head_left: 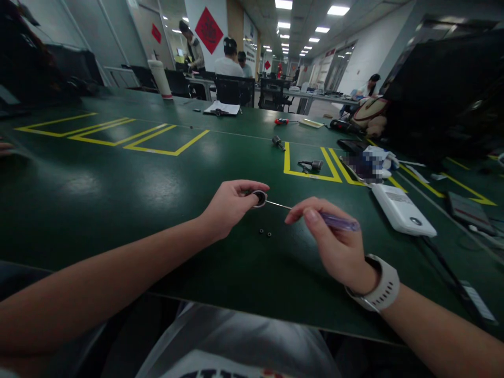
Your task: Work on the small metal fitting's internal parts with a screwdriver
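Over the green table, my left hand point(232, 206) grips a small round metal part point(259, 198) with a dark hollow inside, its opening turned towards me. In my right hand point(331, 236) is a screwdriver point(339, 221) with a see-through purple handle. Its thin shaft points left, and the tip meets the right edge of the round part; whether it goes inside I cannot tell. Below them on the table lie two tiny black rings point(261, 231), side by side.
Dark metal parts point(311, 166) lie in a yellow taped box, another point(277, 142) just outside it. Farther back is a red-handled screwdriver point(282, 122). A white device point(402, 209) with a cable sits on the right. A clipboard point(222, 108) and white bottle point(160, 79) stand far off.
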`<state>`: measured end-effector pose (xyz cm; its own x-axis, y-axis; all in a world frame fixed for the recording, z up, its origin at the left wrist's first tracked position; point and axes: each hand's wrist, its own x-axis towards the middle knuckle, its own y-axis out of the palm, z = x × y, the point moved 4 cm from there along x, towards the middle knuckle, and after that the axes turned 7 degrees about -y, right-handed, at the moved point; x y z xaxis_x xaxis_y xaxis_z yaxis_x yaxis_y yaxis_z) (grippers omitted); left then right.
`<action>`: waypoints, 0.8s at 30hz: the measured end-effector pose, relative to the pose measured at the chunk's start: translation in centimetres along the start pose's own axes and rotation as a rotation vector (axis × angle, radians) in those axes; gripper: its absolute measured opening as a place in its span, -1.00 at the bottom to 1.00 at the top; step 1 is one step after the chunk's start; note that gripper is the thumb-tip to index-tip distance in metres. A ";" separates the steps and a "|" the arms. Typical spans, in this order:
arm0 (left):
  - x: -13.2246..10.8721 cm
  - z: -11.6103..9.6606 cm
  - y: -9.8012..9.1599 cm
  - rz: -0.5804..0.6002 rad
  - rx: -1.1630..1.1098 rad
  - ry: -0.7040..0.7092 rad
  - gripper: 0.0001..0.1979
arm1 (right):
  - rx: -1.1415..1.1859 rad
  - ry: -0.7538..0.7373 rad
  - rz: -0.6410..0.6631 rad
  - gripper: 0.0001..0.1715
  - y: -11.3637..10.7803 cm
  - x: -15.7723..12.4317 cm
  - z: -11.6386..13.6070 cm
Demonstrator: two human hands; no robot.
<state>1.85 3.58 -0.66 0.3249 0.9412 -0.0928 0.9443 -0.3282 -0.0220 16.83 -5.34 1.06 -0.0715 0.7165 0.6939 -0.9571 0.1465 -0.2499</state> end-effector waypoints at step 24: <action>-0.4 -0.2 0.3 0.006 0.050 0.055 -0.74 | -0.421 -0.297 0.251 -0.85 2.4 -0.5 1.5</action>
<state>1.96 3.09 -0.41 0.3345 0.9416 -0.0385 0.9390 -0.3364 -0.0711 14.16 -6.34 1.15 -0.4166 0.5506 0.7234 -0.7107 0.2990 -0.6368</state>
